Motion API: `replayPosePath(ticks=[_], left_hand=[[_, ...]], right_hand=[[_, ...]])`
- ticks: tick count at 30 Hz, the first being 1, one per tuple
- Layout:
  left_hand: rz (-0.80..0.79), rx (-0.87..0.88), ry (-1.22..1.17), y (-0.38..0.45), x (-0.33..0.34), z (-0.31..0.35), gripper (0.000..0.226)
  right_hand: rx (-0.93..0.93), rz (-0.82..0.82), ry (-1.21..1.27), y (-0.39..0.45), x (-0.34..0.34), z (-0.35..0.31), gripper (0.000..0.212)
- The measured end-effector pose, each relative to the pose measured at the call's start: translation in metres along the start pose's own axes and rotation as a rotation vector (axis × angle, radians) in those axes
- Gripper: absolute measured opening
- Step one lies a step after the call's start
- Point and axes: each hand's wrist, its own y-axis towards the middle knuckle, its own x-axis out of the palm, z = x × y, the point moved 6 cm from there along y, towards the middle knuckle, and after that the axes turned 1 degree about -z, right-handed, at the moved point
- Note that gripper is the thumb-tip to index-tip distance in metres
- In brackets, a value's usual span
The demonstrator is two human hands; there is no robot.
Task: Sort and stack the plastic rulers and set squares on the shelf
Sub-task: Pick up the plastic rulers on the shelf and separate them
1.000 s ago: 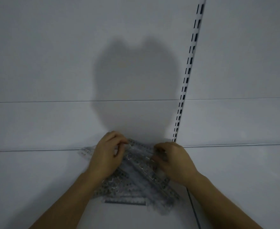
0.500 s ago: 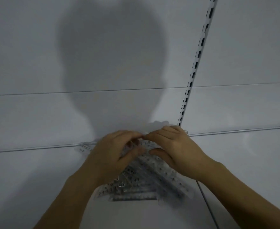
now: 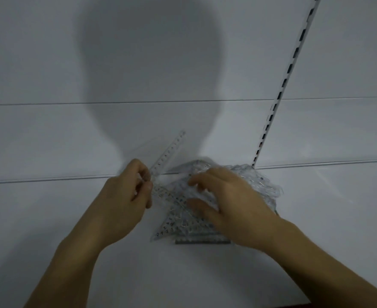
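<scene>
Head view looks down on a pale, smooth white shelf (image 3: 49, 218) that meets a matte white back panel along a thin seam. A heap of clear plastic rulers and set squares (image 3: 183, 218) lies on the shelf close to that seam; the pieces are thin, glossy and see-through, printed with small dark scale marks, and overlap at many angles so single outlines are hard to separate. One triangular corner points away from the seam, with a straight dark-edged strip along the heap's near side. Just left of the heap, the left hand (image 3: 125, 201) has its fingers curled and pinches the lower end of one transparent ruler (image 3: 169, 152), a long narrow strip that slants up over the seam against the back panel. The right hand (image 3: 227, 201) rests on top of the heap, fingers spread and fairly straight, pressing on the plastic. Right of the heap, a slotted white metal upright (image 3: 278, 103) rises from the seam, tilted in the wide-angle picture. A large soft rounded shadow falls on the back panel above the heap.
</scene>
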Motion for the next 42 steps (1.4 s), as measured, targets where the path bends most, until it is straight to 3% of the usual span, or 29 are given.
replayPosePath(ticks=[3,6,9,14,17,20,25,27,31,38,42], left_hand=[[0.08,-0.038,-0.1,-0.015,-0.001,-0.017,0.014],[0.088,-0.077,-0.193,-0.029,0.004,-0.029,0.019],[0.105,-0.115,-0.299,-0.039,0.007,-0.037,0.026],[0.145,-0.096,-0.42,-0.046,0.009,-0.037,0.027],[0.149,-0.07,-0.467,-0.05,0.013,-0.028,0.016],[0.162,-0.03,-0.457,-0.049,0.024,-0.015,0.02],[0.126,0.065,-0.417,-0.038,0.067,0.02,0.033],[0.131,0.111,-0.35,-0.034,0.089,0.043,0.043],[0.106,0.25,-0.182,-0.03,0.144,0.12,0.032],[0.08,0.377,-0.124,-0.042,0.277,0.246,0.041],[0.006,0.466,-0.162,-0.053,0.366,0.324,0.044]], right_hand=[[0.126,-0.212,-0.15,-0.002,0.032,-0.012,0.057],[0.225,-0.259,-0.22,-0.001,0.044,-0.015,0.043],[0.238,-0.179,-0.171,-0.002,0.043,-0.011,0.024],[0.288,0.015,-0.124,-0.006,0.031,-0.001,0.032],[0.423,0.149,0.108,-0.022,0.014,0.012,0.024],[0.553,0.258,0.321,-0.049,-0.004,0.031,0.03],[0.63,0.394,0.292,-0.109,-0.042,0.062,0.029],[0.662,0.427,0.272,-0.137,-0.061,0.073,0.023],[0.73,0.462,0.273,-0.197,-0.102,0.1,0.023],[0.858,0.547,0.07,-0.336,-0.193,0.174,0.032],[0.893,0.69,-0.022,-0.416,-0.257,0.209,0.036]])
